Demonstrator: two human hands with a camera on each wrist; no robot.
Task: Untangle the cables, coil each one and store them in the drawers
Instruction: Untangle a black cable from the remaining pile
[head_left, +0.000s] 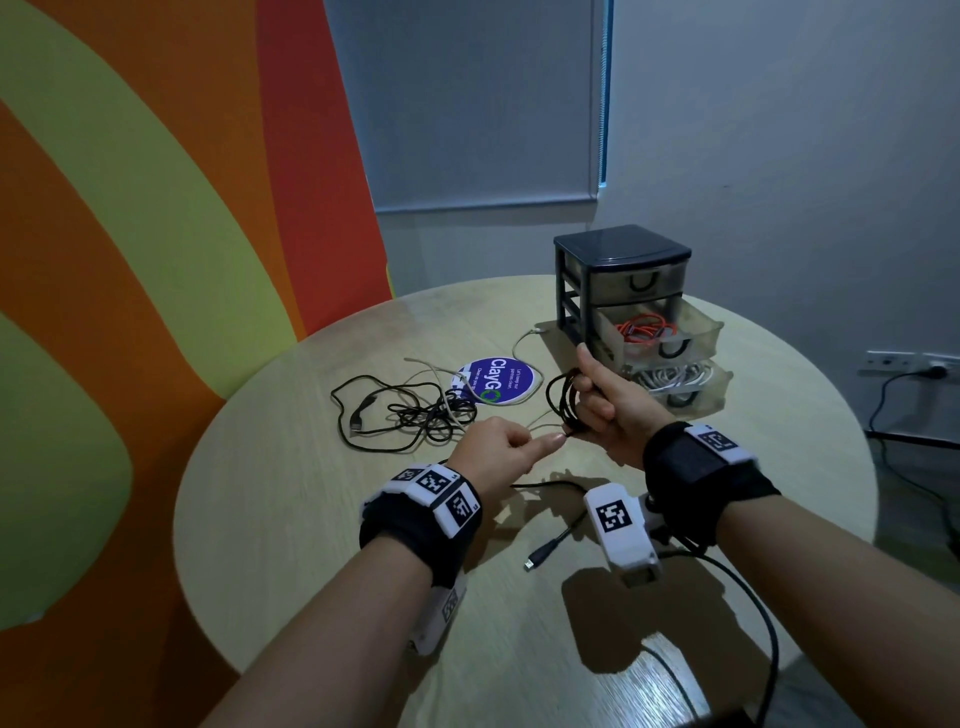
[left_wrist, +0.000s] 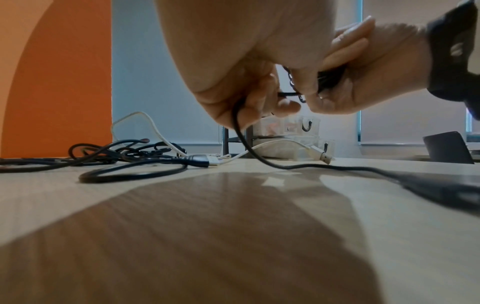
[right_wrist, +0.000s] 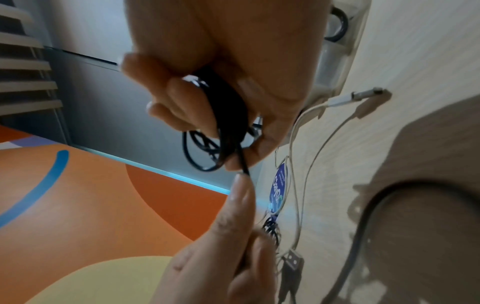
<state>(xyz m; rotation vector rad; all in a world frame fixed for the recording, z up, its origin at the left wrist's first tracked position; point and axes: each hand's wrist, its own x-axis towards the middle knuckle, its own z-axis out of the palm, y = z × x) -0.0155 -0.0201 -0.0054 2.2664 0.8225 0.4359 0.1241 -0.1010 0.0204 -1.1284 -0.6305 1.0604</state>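
- The right hand (head_left: 605, 405) is raised off the round worktop (head_left: 291, 519), thumb up, fingers curled round a black cable coil (head_left: 563, 402) of several loops.
- The left hand (head_left: 493, 452) sits just left of the right one; its forefinger and thumb pinch the same black cable where it leaves the coil, the other fingers curled in.
- From the left hand the cable's free tail (head_left: 550, 486) drops to the worktop and runs back under the right wrist, ending in a small plug (head_left: 540, 558) nearer the person than both hands.
- Beyond the left hand lies a tangle of black cables (head_left: 410, 415) with a white cable (head_left: 524, 345) threaded through it.
- The white cable crosses a round blue sticker (head_left: 501, 382) just beyond both hands.
- Just beyond the right hand stands a small dark drawer unit (head_left: 623, 270): top drawer closed, middle drawer (head_left: 701, 332) pulled out with a red cable (head_left: 644, 330) in it, bottom drawer (head_left: 719, 382) pulled out with white cables (head_left: 670, 376) in it.
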